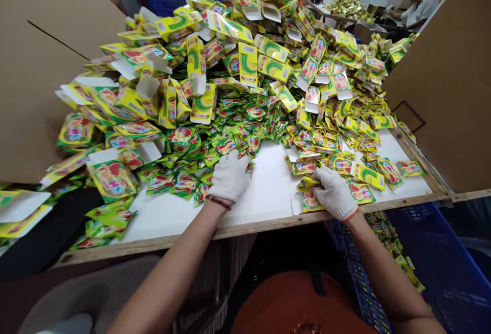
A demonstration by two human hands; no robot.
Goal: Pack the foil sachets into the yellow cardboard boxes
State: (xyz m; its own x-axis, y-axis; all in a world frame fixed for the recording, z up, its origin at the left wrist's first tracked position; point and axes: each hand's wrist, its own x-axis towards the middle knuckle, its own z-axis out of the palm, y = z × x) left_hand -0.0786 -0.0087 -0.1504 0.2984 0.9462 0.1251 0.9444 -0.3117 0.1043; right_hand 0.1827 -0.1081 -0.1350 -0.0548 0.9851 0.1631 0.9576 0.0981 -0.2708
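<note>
My left hand point(230, 175), in a white knitted glove with a beaded bracelet at the wrist, rests at the front edge of a heap of small green sachets point(226, 146). Its fingers curl downward among them, and their tips are partly hidden. My right hand point(336, 193), also gloved, has thumb and fingers closed on a small yellow sachet point(306, 184). Just under that sachet lies a flattish yellow-green carton point(311, 203) with an open white flap, near the table's front edge. More yellow sachets point(341, 164) lie beyond my right hand.
Yellow printed cartons point(215, 27), many with open flaps, are piled across the back of the white table point(268, 185). Cardboard panels point(441, 88) stand on both sides. Below right is a blue crate point(433, 252) with packets. A person point(420, 6) sits at another table behind.
</note>
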